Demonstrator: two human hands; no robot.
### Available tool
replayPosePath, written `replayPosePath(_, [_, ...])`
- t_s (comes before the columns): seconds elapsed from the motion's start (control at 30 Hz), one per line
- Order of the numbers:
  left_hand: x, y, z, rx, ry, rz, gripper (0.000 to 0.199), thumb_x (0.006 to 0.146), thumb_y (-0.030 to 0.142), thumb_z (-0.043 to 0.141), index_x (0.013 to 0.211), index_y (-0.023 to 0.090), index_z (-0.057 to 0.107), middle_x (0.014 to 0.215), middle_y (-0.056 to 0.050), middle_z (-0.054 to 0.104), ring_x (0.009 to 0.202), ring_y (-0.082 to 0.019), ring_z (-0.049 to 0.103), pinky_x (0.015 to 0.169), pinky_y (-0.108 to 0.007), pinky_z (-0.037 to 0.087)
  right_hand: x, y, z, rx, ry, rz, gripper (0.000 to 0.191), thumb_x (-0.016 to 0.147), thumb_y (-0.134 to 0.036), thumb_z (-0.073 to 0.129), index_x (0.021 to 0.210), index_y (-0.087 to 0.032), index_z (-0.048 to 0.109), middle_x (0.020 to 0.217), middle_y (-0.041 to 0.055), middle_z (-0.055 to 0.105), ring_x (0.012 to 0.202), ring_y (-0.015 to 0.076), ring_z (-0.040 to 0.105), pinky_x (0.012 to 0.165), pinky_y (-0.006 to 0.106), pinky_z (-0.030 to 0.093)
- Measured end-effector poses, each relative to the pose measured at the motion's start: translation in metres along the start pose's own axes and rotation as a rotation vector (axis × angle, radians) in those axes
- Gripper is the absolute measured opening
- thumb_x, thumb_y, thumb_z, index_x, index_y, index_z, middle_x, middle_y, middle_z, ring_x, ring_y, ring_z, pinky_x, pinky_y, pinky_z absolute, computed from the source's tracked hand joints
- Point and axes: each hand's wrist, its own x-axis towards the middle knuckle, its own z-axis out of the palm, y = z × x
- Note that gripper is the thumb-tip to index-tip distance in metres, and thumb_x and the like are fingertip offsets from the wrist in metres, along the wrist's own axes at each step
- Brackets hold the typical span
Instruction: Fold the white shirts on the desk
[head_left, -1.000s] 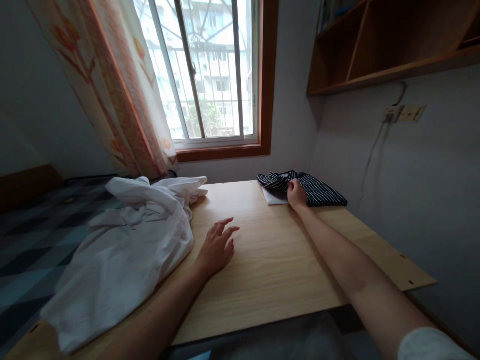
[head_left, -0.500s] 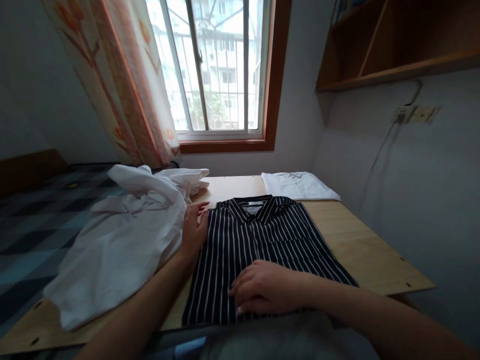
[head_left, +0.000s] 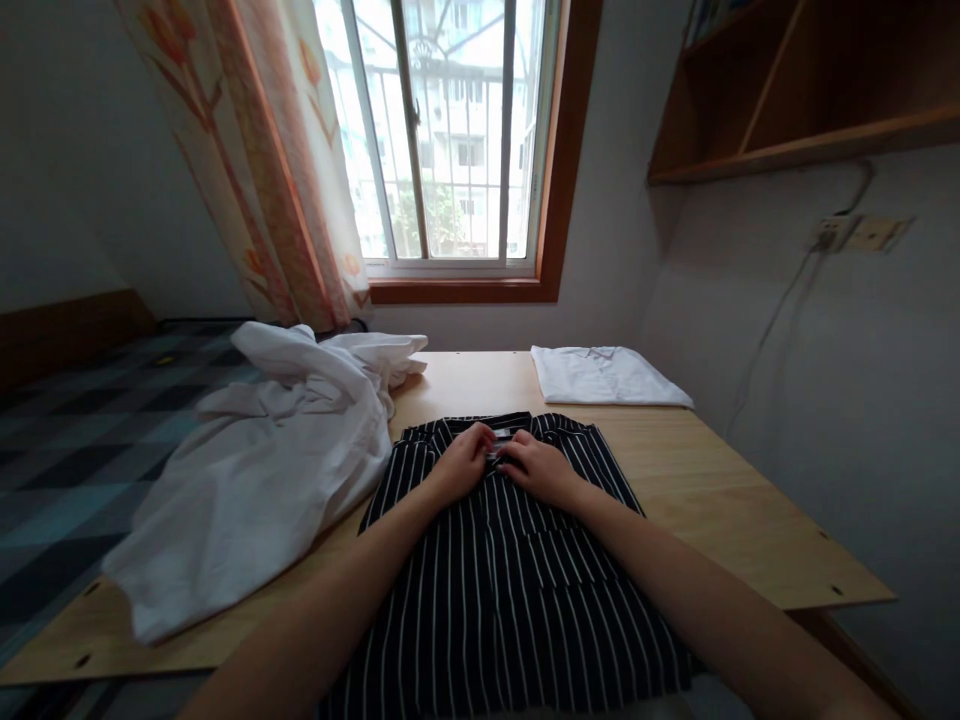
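A black shirt with white stripes (head_left: 517, 570) lies folded in front of me, its collar toward the window. Both hands are at the collar, close together. My left hand (head_left: 466, 460) has its fingers closed on the left side of the collar. On the other side, my right hand (head_left: 544, 468) grips the right collar point with bent fingers. The hands cover most of the collar front; a pale label shows between them.
A crumpled white garment (head_left: 262, 500) lies left, across the board (head_left: 735, 500) and the checked bed (head_left: 67, 470). A folded white shirt (head_left: 611, 378) rests at the back right. A wooden shelf (head_left: 810, 140) hangs on the right wall, above a socket with a cord.
My left hand has moved from the shirt's left edge to the collar. My right hand has gone from the lower front up to the collar. The shirt has shifted toward me.
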Motion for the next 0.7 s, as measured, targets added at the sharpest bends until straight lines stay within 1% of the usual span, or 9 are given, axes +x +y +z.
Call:
replayPosePath(0.07, [-0.002,-0.006,-0.008,-0.085,-0.099,0.005,0.018,0.085,0.014,0.048,0.098,0.018,0.059,0.088,-0.003,0.065,0.084,-0.017,0.061,0.084,-0.035,0.05,-0.002,0.009,0.003,0.103,0.064,-0.013,0.012,0.091,-0.026,0.06,0.096,-0.019,0.069,0.1,0.0051,0.06,0.087,0.0167,0.06,0.08,0.031,0.047])
replayPosePath(0.1, [-0.002,-0.007,-0.014,-0.115,-0.16,0.012,0.019,0.084,0.016,0.049,0.099,0.018,0.061,0.091,-0.003,0.067,0.086,-0.017,0.062,0.086,-0.035,0.05,-0.002,0.013,0.002,0.178,0.092,-0.023,0.011,0.091,-0.026,0.059,0.09,-0.019,0.068,0.095,0.004,0.059,0.086,0.0161,0.059,0.079,0.03,0.047])
replayPosePath(0.17, [-0.002,-0.007,-0.026,-0.15,-0.274,0.022,0.022,0.083,0.016,0.051,0.101,0.019,0.065,0.099,-0.004,0.069,0.094,-0.018,0.062,0.092,-0.036,0.049,0.001,0.02,0.001,0.353,0.139,-0.012,0.018,0.092,-0.03,0.057,0.081,-0.019,0.064,0.085,0.0023,0.058,0.08,0.0154,0.058,0.076,0.03,0.047])
replayPosePath(0.2, [-0.001,-0.006,-0.031,-0.165,-0.318,0.018,0.025,0.083,0.017,0.052,0.104,0.019,0.066,0.104,-0.004,0.07,0.099,-0.019,0.062,0.095,-0.036,0.048,0.002,0.023,0.0,0.442,0.146,0.015,0.021,0.093,-0.033,0.056,0.079,-0.019,0.062,0.081,0.0014,0.057,0.075,0.0149,0.058,0.072,0.029,0.047])
replayPosePath(0.27, [-0.001,-0.004,-0.037,-0.19,-0.37,-0.002,0.03,0.084,0.019,0.054,0.112,0.021,0.067,0.112,-0.004,0.07,0.106,-0.019,0.062,0.099,-0.037,0.046,0.005,0.025,0.001,0.597,0.135,0.092,0.026,0.092,-0.042,0.054,0.08,-0.019,0.059,0.075,-0.0006,0.055,0.062,0.0132,0.056,0.061,0.028,0.046])
replayPosePath(0.33, [-0.001,-0.002,-0.037,-0.2,-0.382,-0.019,0.033,0.085,0.022,0.056,0.116,0.021,0.066,0.117,-0.004,0.069,0.109,-0.02,0.061,0.102,-0.037,0.045,0.006,0.026,0.003,0.698,0.109,0.151,0.031,0.09,-0.05,0.054,0.081,-0.02,0.057,0.071,-0.0024,0.054,0.054,0.012,0.053,0.054,0.026,0.044])
replayPosePath(0.47, [-0.001,-0.006,-0.032,-0.192,-0.356,-0.057,0.031,0.086,0.029,0.058,0.114,0.02,0.068,0.118,-0.004,0.07,0.108,-0.021,0.062,0.101,-0.037,0.045,0.006,0.025,0.003,0.776,0.088,0.158,0.036,0.087,-0.056,0.056,0.08,-0.02,0.056,0.066,-0.0036,0.053,0.052,0.0116,0.053,0.052,0.025,0.044])
replayPosePath(0.6, [0.002,-0.009,-0.031,-0.155,-0.342,-0.051,0.029,0.085,0.035,0.058,0.107,0.019,0.07,0.109,-0.004,0.072,0.102,-0.021,0.063,0.096,-0.035,0.047,0.005,0.024,-0.002,0.8,0.06,0.162,0.036,0.086,-0.054,0.057,0.078,-0.019,0.055,0.065,-0.004,0.054,0.052,0.0111,0.054,0.052,0.024,0.045])
replayPosePath(0.7, [0.004,-0.006,-0.027,-0.106,-0.328,-0.017,0.028,0.084,0.04,0.058,0.098,0.018,0.069,0.095,-0.003,0.071,0.089,-0.019,0.063,0.086,-0.033,0.049,0.004,0.023,-0.004,0.795,0.05,0.173,0.036,0.084,-0.054,0.06,0.077,-0.019,0.057,0.063,-0.0044,0.054,0.051,0.0104,0.053,0.052,0.024,0.044])
